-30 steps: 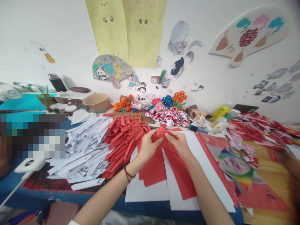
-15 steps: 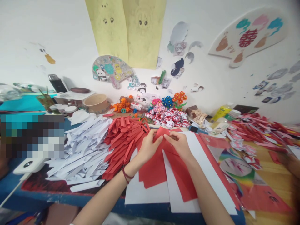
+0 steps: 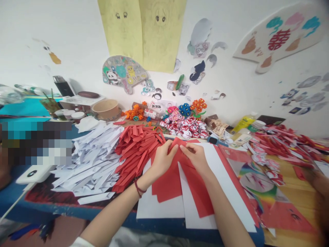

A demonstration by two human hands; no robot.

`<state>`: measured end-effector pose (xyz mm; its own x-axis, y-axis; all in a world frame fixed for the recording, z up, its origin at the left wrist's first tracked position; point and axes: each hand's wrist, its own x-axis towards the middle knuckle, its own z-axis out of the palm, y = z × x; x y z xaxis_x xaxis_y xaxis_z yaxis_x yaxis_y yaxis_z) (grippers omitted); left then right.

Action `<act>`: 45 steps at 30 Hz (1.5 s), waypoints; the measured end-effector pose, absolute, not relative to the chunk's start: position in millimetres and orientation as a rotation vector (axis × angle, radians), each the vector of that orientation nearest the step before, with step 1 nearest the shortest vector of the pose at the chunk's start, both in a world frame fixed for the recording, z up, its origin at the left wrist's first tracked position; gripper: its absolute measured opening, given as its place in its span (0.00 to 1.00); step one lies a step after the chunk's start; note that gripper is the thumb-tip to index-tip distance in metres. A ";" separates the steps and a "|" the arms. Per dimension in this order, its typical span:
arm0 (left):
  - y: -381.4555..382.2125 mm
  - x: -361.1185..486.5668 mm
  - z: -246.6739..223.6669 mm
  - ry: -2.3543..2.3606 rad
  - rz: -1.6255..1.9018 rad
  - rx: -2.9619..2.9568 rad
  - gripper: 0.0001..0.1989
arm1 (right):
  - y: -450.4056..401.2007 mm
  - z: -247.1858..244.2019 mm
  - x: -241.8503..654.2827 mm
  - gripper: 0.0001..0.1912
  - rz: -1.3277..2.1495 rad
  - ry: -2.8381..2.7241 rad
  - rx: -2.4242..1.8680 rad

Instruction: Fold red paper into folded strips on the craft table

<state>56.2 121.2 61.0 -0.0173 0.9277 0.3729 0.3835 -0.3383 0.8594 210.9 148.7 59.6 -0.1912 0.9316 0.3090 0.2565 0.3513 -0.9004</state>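
My left hand (image 3: 163, 157) and my right hand (image 3: 197, 157) meet over the middle of the table, both closed on a piece of red paper (image 3: 177, 141). The thumbs sit close together near its upper part, with the fingers bent behind it. Its lower outline merges with red sheets (image 3: 168, 187) lying under my wrists. White paper (image 3: 200, 221) lies beneath those sheets. Close to my left hand is a pile of folded red paper strips (image 3: 136, 147), and left of that a heap of folded white strips (image 3: 89, 164).
Red-and-white paper flowers (image 3: 186, 128) and bright orange flowers (image 3: 135, 113) stand along the wall. A round tan box (image 3: 106, 109) is at the back left. More red strips (image 3: 293, 140) lie on the right. A white device (image 3: 33, 173) with a cable sits at the left edge.
The camera view has shifted slightly. Both hands keep their grip on the red paper, with only a slight change in the fingers.
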 end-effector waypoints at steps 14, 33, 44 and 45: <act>124.5 55.0 57.7 1.348 1.372 1.771 0.15 | 147.0 61.4 213.1 0.21 0.913 -1.689 -1.056; 123.4 52.0 65.0 1.295 1.355 1.751 0.15 | 144.8 64.7 215.3 0.20 0.936 -1.705 -1.023; 132.8 35.0 68.6 1.218 1.418 1.599 0.11 | 143.7 65.3 214.8 0.19 0.830 -1.868 -0.994; 132.5 34.7 68.7 1.239 1.426 1.623 0.11 | 143.7 64.8 214.2 0.19 0.833 -1.870 -0.992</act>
<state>34.7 132.5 68.7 -0.0328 0.9290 0.3685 0.2349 -0.3512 0.9064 214.2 143.7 64.8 -0.3339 0.8697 0.3636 0.3117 0.4659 -0.8281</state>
